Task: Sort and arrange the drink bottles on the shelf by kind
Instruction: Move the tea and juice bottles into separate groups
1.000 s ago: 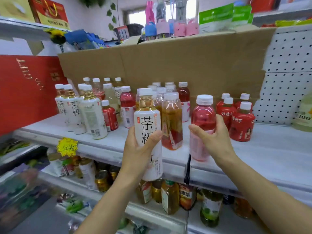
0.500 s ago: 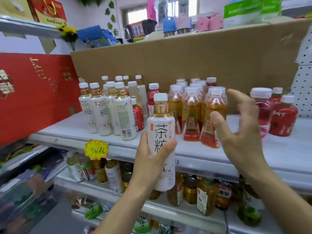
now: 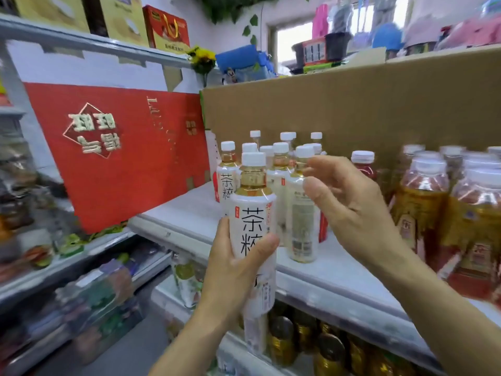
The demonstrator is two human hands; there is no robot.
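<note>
Firmly clenched around white tea bottle (image 3: 253,210), left grip (image 3: 230,270); right grip (image 3: 349,204) loosely spread, empty.

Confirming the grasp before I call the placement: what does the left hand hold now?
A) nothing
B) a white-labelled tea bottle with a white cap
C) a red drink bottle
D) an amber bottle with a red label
B: the left hand grips the white-labelled tea bottle round its body, upright, in front of the shelf edge.
</note>
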